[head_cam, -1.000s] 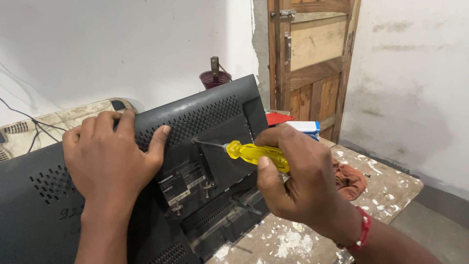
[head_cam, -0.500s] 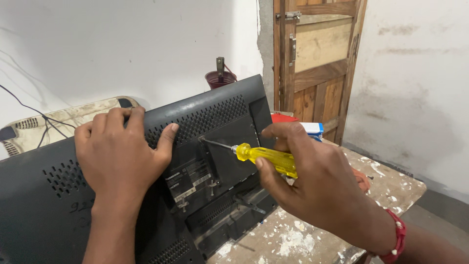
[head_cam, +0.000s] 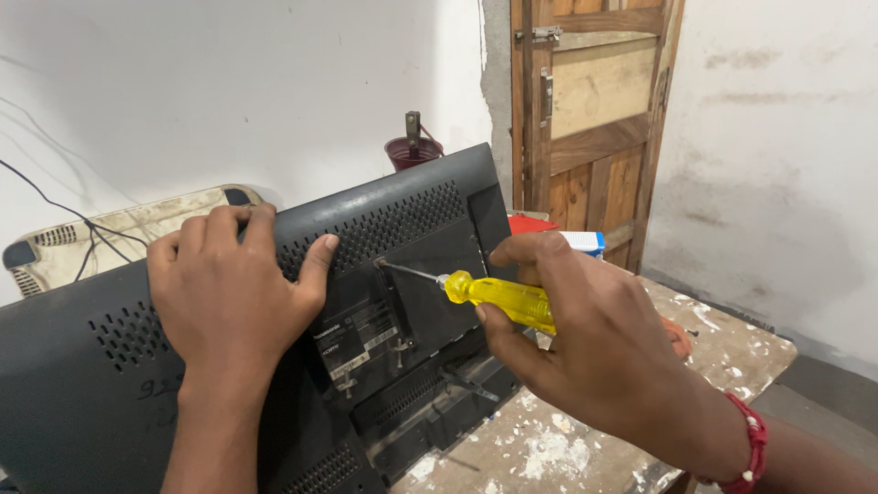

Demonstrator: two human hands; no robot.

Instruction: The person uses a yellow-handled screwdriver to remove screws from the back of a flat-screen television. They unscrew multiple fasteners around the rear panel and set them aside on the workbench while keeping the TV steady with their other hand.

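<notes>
Matt black plastic monitor back (head_cam: 402,238); glossy yellow translucent screwdriver handle (head_cam: 503,297).

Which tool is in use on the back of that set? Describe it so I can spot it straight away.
Start at the big black TV back panel propped on the paint-spattered table. The left hand presses on its top edge; the right hand holds the screwdriver against the panel's middle. Its clear yellow handle and thin metal shaft stand out from the dark plastic around it.
</notes>
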